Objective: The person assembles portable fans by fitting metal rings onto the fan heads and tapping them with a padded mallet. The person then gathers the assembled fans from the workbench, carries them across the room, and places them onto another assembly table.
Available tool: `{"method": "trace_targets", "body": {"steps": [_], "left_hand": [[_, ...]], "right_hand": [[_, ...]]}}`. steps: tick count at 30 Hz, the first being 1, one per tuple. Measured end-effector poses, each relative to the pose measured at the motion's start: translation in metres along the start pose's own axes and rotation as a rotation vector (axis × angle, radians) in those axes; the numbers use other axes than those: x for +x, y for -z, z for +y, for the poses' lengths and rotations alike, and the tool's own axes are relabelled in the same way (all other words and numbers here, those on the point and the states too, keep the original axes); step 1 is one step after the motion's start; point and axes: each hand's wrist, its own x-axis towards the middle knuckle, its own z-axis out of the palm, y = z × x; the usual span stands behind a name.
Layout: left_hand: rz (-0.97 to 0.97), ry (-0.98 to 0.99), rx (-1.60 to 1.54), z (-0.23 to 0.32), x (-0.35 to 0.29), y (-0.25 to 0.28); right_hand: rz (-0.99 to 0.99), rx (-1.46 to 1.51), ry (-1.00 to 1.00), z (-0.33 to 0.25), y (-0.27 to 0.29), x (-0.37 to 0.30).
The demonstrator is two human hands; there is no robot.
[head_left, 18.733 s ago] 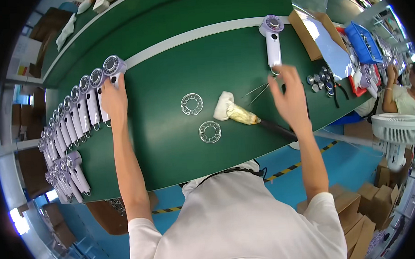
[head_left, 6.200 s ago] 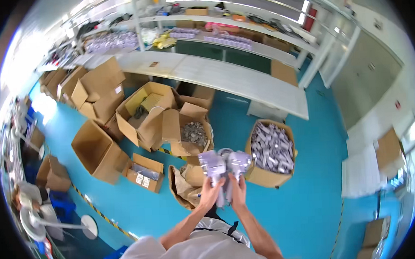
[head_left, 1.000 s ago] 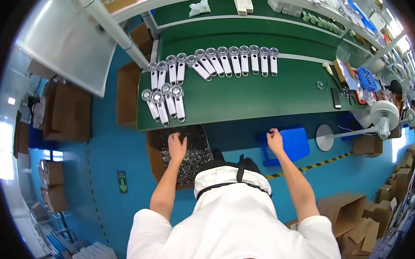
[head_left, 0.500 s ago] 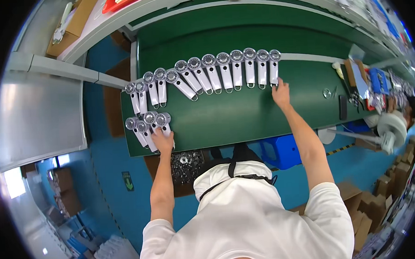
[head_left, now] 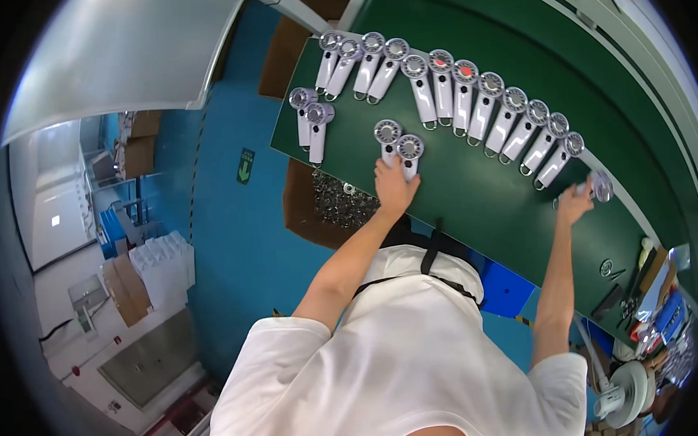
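Note:
My left hand (head_left: 396, 186) is closed around the handles of two white handheld fans, a left one (head_left: 387, 134) and a right one (head_left: 410, 147), side by side over the green table. At the right end of a curved row, my right hand (head_left: 574, 203) grips another handheld fan (head_left: 600, 185), turned so its round head points right. The row's fans, such as a middle one (head_left: 490, 91), lie heads away from me, loops toward me. Two of them show red at the centre. Nearer the left table edge lie two more fans, one (head_left: 301, 115) beside another (head_left: 318, 133).
Beneath the table's front edge stands a carton of small metallic parts (head_left: 336, 199). A blue stool (head_left: 508, 289) is beside my legs. On the right end of the green table (head_left: 473, 205) are a clear ring (head_left: 607, 267), a dark block (head_left: 606, 302), tools and boxes.
My view has turned. My left hand has moved two fans rightward, away from the other two at the left edge. My right hand has shifted and turned the row's end fan.

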Motion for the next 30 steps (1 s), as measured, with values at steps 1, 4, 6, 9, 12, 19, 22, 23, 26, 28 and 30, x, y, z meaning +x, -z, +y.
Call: {"method": "trace_targets", "body": {"steps": [1, 4, 6, 9, 12, 19, 22, 23, 26, 28, 30], "left_hand": [[0.014, 0.012, 0.009, -0.002, -0.002, 0.001], [-0.042, -0.079, -0.052, -0.010, 0.005, 0.010], [-0.003, -0.188, -0.100, -0.033, 0.019, 0.025], [0.157, -0.085, -0.135, -0.093, 0.069, 0.070], [0.344, -0.044, 0.154, -0.187, 0.116, 0.071], [0.076, -0.045, 0.084, -0.192, 0.147, 0.071], [0.054, 0.021, -0.115, -0.187, 0.134, 0.060], [0.054, -0.004, -0.179, -0.186, 0.127, 0.058], [-0.037, 0.084, -0.482, -0.166, 0.097, 0.050], [-0.041, 0.059, -0.583, -0.151, 0.086, 0.044], [-0.065, 0.067, -0.685, -0.134, 0.076, 0.042]], "right_hand": [[-0.055, 0.047, -0.024, -0.010, 0.017, -0.016], [-0.137, 0.155, 0.190, -0.036, 0.052, -0.088], [-0.226, 0.185, 0.261, -0.069, 0.063, -0.152], [-0.532, 0.242, 0.151, -0.127, 0.055, -0.229], [-0.565, 0.335, 0.317, -0.167, 0.031, -0.274], [-0.473, 0.304, 0.288, -0.240, -0.008, -0.302], [-0.385, 0.233, 0.224, -0.253, -0.028, -0.311], [-0.372, 0.229, 0.223, -0.259, -0.030, -0.311], [-0.296, 0.056, 0.139, -0.276, -0.036, -0.310], [-0.307, -0.043, 0.126, -0.284, -0.038, -0.303], [-0.303, -0.059, 0.139, -0.286, -0.039, -0.297]]}}
